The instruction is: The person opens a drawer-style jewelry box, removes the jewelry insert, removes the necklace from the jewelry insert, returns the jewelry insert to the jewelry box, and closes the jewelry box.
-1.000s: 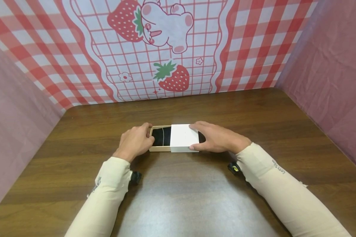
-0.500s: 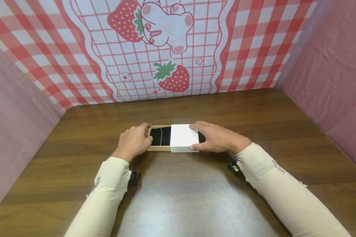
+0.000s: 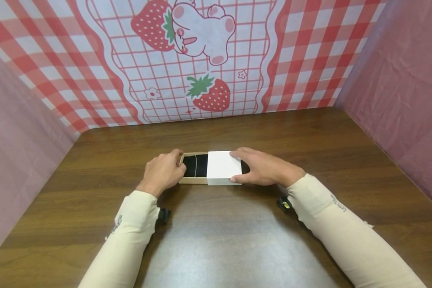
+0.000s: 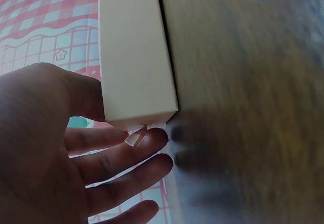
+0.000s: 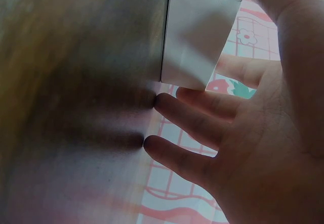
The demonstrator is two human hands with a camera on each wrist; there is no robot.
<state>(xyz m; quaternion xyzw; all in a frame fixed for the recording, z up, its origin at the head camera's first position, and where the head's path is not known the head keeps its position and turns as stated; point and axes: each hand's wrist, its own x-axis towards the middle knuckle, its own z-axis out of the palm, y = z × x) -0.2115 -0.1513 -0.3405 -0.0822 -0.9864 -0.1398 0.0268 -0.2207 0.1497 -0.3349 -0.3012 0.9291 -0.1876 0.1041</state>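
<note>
**Holding a white cover while a tan tray sits part-drawn at mid-frame**

Compared with the frame from a second ago, the tray has come out slightly farther toward the left of the frame, and the left hand has gone with it. Against the frame from half a second ago, hardly anything has changed – hands, tray and cover lie almost exactly as they did then. The white cover and the right hand keep the same spot throughout, just right of the centre of the frame.

The left hand has a narrow grip on the tray's outer end, thumb over the end wall and fingers outside it. In the left wrist view a pale tab sticks out from that end, right by the fingertips; whether they pinch it, I cannot tell. The right hand's grip is wider, spanning the cover between thumb and fingers, and in the right wrist view two of its fingertips meet the tabletop beside the cover.

Inside the exposed part of the tray lies a black lining – a thin pale line crosses it from the far wall to the near one. Tray and cover both rest on the tabletop.
</note>
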